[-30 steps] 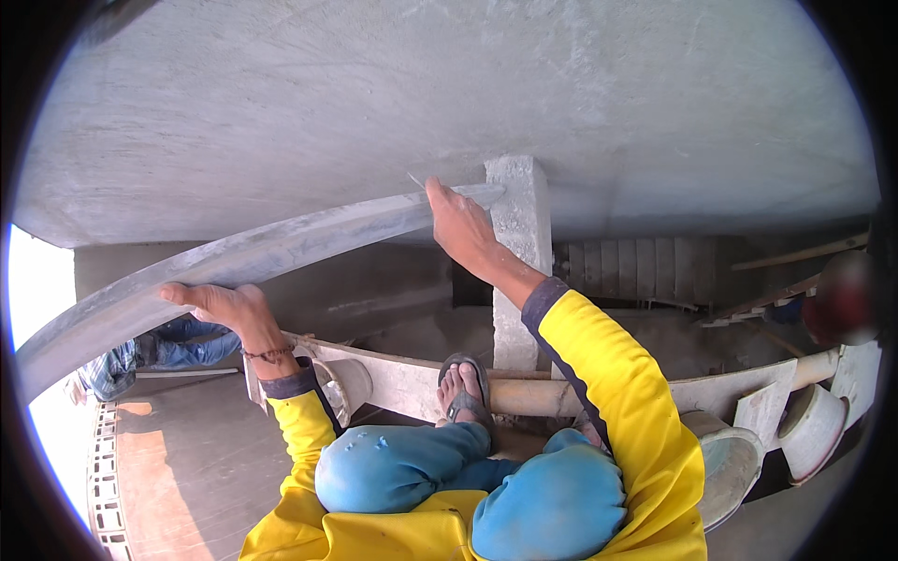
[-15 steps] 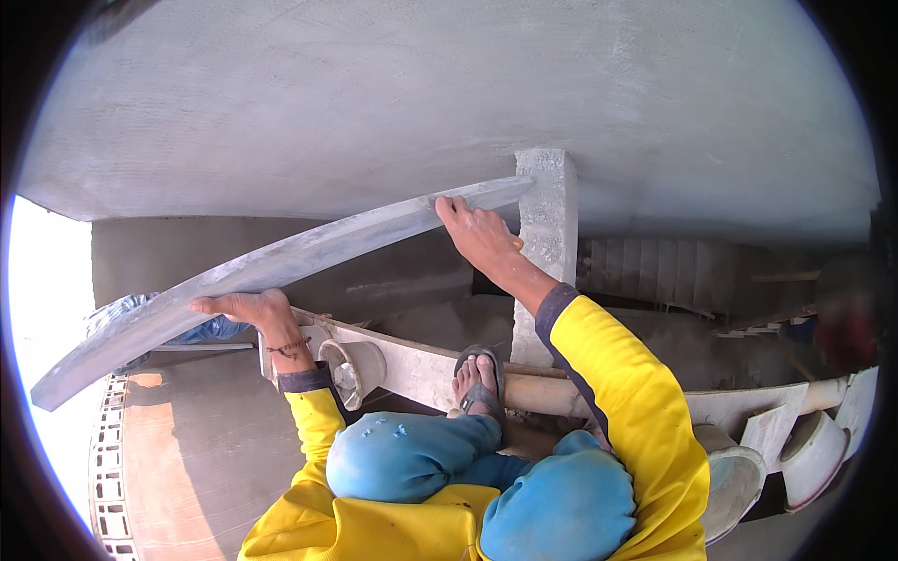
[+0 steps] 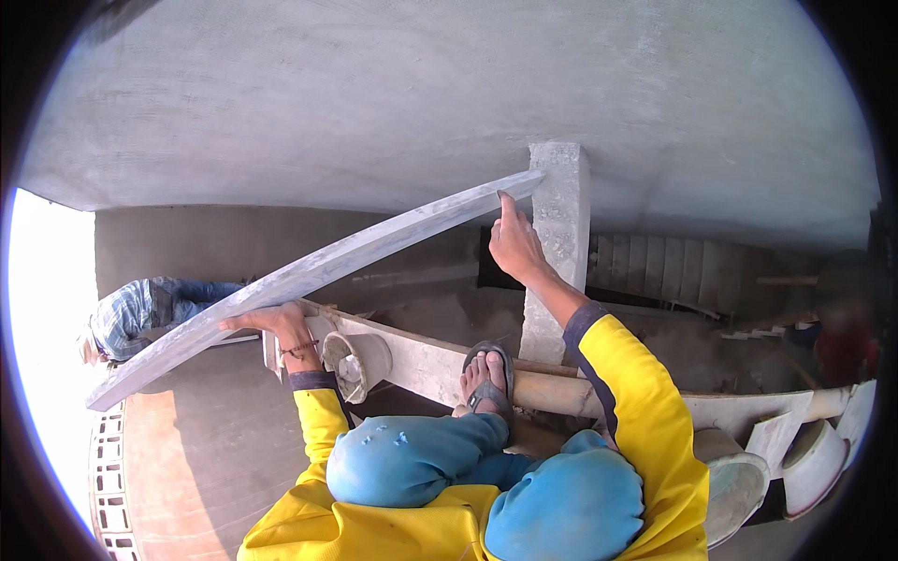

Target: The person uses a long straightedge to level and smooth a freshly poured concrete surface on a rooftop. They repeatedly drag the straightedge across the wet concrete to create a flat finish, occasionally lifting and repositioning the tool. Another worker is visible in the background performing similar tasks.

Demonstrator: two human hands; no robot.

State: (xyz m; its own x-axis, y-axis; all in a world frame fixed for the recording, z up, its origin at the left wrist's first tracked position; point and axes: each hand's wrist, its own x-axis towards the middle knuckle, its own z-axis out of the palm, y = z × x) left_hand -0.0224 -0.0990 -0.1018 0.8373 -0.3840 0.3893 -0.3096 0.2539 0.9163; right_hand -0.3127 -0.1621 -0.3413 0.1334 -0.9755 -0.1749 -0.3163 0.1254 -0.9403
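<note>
A long grey straightedge bar [image 3: 374,238] slants across the space in front of me, its right end against the concrete column [image 3: 559,224]. My left hand [image 3: 279,323] holds the bar from below around its lower left half, thumb stretched along it and the other fingers mostly hidden. Up near the column, my right hand [image 3: 517,245] touches the bar's lower edge with an outstretched index finger. Its other fingers look bent and do not wrap round the bar. Grey plastered surface [image 3: 449,103] spreads above the bar and column.
Below the bar runs a plank [image 3: 412,360] with a bamboo pole [image 3: 552,393], where my sandalled foot [image 3: 486,379] rests. A bucket [image 3: 357,365] stands left of it; another bucket [image 3: 734,486] is at right. Another person [image 3: 140,313] is bent over far below at left.
The bar has shifted to the right and tilts a little more steeply. My right hand has slid along it toward the column, now touching with the index finger. The other person shows more fully.
</note>
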